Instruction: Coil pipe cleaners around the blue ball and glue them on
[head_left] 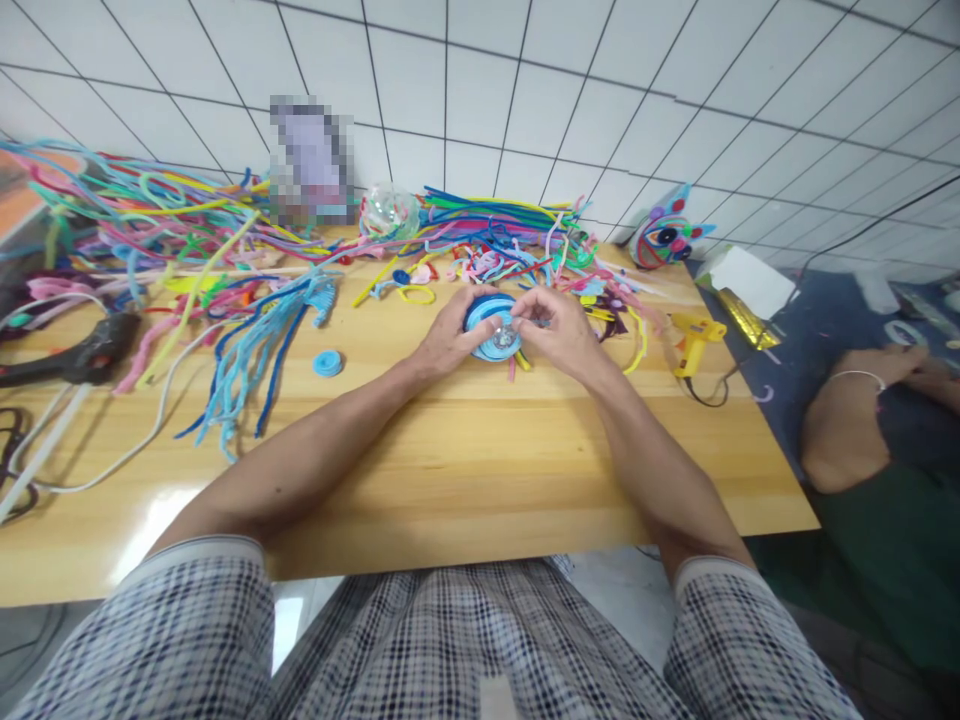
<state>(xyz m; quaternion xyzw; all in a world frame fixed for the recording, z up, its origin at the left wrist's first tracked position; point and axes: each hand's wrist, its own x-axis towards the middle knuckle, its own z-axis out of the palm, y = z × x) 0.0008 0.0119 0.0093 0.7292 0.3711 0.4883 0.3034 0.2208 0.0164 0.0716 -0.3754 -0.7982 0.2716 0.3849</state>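
Note:
A round blue coiled piece, light blue with a darker blue upper edge, is held up over the middle of the table. My left hand is wrapped round its left side, thumb on its face. At its right side is my right hand, fingers pinched together near the upper right edge; whatever is between the fingertips is too small to name. A small shiny, clear round part shows on the face of the blue piece. A small light blue coil lies on the table to the left.
Bundles of colourful fuzzy stems line the wall side. Light blue stems and a black glue gun lie left. A yellow glue gun and a decorated mask-like piece are right. Another person's arm is far right.

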